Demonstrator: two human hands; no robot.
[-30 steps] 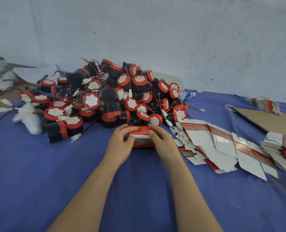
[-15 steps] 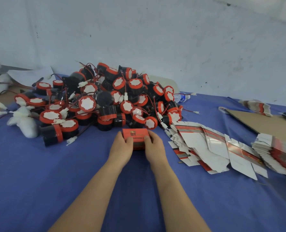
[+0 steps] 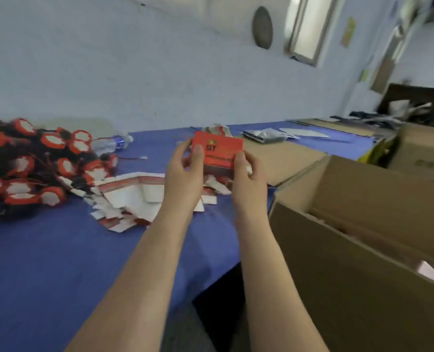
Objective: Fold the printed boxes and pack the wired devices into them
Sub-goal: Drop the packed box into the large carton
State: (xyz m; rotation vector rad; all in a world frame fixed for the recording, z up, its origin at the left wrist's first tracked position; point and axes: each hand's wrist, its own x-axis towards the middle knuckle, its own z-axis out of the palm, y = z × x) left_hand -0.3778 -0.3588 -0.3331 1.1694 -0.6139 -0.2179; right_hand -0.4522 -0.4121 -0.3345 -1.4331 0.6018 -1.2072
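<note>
- The red printed box (image 3: 218, 153) is held up in the middle of the frame, clear of the table. Its long axis runs left to right, dipping a little to the right. The red face lettered "ST" is turned toward the camera.
- The left hand (image 3: 185, 174) grips the box's left end. Its thumb (image 3: 198, 153) is pressed flat on the front face and the other fingers are curled behind.
- The right hand (image 3: 248, 176) pinches the right end. Its thumb is on the front edge and its fingers are curled under and behind.
- The heap of wired devices (image 3: 33, 168) fills the left edge on the blue cloth (image 3: 58, 262), with a water bottle (image 3: 111, 144) at its far side.
- The flat box blanks (image 3: 134, 196) lie spread beneath and left of the hands.
- A cardboard sheet (image 3: 281, 158) lies beyond the right hand.
- An open cardboard carton (image 3: 350, 262) fills the lower right. Its near wall stands just beside the right forearm, and its contents are blurred.
- Half a second ago the box sat on the cloth in front of the heap, with both hands at its ends. It is now lifted, the view has swung right, and the carton has come into sight.
</note>
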